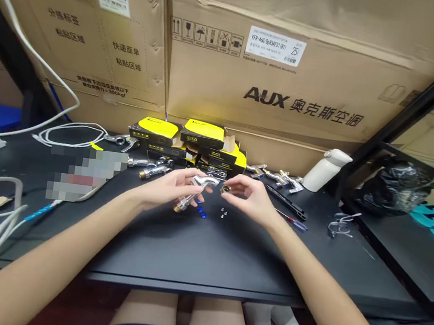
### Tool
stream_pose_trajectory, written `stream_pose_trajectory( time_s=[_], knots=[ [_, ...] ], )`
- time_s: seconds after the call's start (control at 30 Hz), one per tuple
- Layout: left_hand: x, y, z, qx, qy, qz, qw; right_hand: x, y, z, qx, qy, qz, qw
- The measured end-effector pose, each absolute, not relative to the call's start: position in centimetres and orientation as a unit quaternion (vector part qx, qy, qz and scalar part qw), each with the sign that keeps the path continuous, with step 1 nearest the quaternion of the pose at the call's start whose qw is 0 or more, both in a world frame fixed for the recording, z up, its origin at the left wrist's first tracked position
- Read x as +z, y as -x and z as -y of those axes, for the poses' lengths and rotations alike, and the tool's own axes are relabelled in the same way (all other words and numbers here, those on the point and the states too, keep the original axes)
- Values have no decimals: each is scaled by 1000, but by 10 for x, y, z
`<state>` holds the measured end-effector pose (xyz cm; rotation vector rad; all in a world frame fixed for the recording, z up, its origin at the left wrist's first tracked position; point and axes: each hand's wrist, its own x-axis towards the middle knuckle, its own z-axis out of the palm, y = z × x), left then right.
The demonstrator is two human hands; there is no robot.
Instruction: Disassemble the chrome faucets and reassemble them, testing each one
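Note:
My left hand (169, 184) is closed around a chrome tap body (204, 181), whose brass threaded end (178, 208) points down toward the table. Between the fingertips of my right hand (250, 199) is a small round brass-coloured fitting (226, 188), held a little apart from the tap's right end. Below the tap, several blue caps (203, 215) lie on the black tabletop (174, 252). Several tiny silver screws (222, 215) rest to their right, under my right hand.
Yellow-and-black boxes (203, 133) are stacked at the back, with more chrome taps (156, 171) beside them. A white bottle (324, 170), a pen (295, 224) and eyeglasses (341, 225) are on the right. White cables (8, 221) run along the left. Large cartons (210, 85) stand behind.

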<state>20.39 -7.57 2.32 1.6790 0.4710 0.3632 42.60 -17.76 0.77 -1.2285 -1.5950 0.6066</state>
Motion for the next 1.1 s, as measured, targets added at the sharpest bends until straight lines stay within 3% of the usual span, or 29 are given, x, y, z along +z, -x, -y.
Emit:
stream_pose_trajectory(
  time_s=[0.07, 0.27, 0.7, 0.97, 1.1],
  knots=[
    [20, -206, 77, 156, -718, -195, 649, 3, -415, 179, 221, 497, 687, 482],
    [19, -209, 82, 153, -710, -202, 657, -5, -407, 178, 144, 505, 650, 549],
    [11, -213, 80, 144, -655, -188, 718, -1, -406, 179, 1, 483, 706, 519],
    [14, -212, 81, 130, -651, -183, 725, -6, -410, 178, 1, 469, 713, 520],
    [11, -211, 81, 136, -678, -180, 700, -12, -406, 176, 140, 527, 644, 536]
  ],
)
